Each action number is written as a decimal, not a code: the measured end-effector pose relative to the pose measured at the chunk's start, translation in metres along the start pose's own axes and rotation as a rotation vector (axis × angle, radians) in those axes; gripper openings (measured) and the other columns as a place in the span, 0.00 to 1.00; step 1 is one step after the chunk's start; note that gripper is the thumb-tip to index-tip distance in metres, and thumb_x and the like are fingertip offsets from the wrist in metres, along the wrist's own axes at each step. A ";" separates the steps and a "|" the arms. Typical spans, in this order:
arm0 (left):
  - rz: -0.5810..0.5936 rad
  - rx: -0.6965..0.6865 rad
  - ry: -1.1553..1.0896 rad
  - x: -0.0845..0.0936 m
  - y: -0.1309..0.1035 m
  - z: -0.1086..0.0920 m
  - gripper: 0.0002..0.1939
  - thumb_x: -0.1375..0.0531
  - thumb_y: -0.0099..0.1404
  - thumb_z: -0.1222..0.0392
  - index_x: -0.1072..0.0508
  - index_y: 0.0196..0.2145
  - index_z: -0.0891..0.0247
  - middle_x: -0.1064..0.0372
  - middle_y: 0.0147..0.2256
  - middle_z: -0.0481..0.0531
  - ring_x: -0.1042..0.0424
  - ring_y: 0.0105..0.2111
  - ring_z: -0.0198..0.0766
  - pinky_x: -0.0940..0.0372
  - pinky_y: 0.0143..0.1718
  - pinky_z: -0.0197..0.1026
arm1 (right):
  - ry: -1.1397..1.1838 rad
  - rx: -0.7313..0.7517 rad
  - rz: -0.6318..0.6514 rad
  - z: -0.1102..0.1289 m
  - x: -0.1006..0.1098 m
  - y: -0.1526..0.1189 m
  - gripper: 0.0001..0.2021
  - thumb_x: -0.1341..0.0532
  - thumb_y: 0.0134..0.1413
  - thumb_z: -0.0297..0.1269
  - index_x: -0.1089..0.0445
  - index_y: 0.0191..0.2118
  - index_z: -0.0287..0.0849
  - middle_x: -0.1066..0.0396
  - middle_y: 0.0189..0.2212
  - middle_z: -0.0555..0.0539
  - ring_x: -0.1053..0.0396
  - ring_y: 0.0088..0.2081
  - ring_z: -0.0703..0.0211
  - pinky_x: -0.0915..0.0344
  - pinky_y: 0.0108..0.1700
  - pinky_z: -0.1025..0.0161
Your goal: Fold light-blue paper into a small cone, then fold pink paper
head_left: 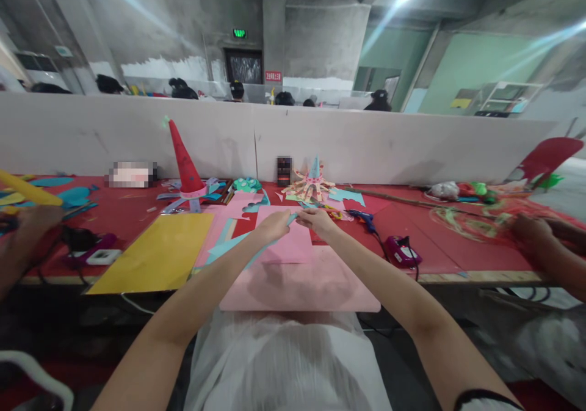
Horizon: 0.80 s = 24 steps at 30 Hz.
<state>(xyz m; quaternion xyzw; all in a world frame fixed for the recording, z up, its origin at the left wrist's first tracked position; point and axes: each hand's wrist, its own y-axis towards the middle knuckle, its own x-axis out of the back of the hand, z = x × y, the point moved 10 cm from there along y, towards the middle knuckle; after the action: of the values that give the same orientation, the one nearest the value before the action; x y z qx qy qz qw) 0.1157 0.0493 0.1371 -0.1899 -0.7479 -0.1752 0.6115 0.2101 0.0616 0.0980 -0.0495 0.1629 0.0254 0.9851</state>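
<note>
Over the pink sheets in the middle of the table, my left hand (275, 224) and my right hand (317, 219) meet fingertip to fingertip. Both are closed in a pinch on a small light blue piece of paper (292, 218), mostly covered by the fingers. Beneath them lies a pink sheet of paper (288, 249) on a larger pink board (339, 283). Light blue paper (231, 247) lies under and beside my left forearm. Just beyond my hands stands a fan-like paper craft (312, 186) with a blue cone on top.
A red paper cone (183, 157) stands left, behind a yellow sheet (160, 249). A blue glue gun (363, 218) and a purple box with a cord (403, 250) lie right. Co-workers' hands (533, 231) hold red netting at right and a yellow piece (30, 189) at left.
</note>
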 end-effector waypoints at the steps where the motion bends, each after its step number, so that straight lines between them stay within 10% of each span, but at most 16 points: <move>1: 0.002 0.000 -0.002 -0.001 0.001 0.000 0.11 0.47 0.53 0.67 0.38 0.37 0.64 0.32 0.37 0.57 0.31 0.39 0.44 0.39 0.32 0.38 | -0.009 0.014 -0.004 0.001 0.000 0.000 0.04 0.34 0.38 0.27 0.29 0.20 0.37 0.29 0.20 0.50 0.31 0.24 0.67 0.32 0.41 0.65; 24: 0.162 -0.040 -0.325 -0.006 0.005 0.000 0.15 0.42 0.47 0.59 0.35 0.34 0.65 0.33 0.34 0.52 0.33 0.34 0.41 0.42 0.27 0.35 | -0.050 0.137 0.040 0.012 -0.001 0.000 0.10 0.31 0.30 0.36 0.28 0.24 0.39 0.30 0.22 0.51 0.32 0.27 0.66 0.34 0.41 0.63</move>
<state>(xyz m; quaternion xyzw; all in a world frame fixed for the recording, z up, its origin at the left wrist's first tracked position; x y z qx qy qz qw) 0.1196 0.0529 0.1319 -0.2876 -0.8155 -0.1069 0.4906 0.2129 0.0624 0.1101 0.0219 0.1406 0.0349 0.9892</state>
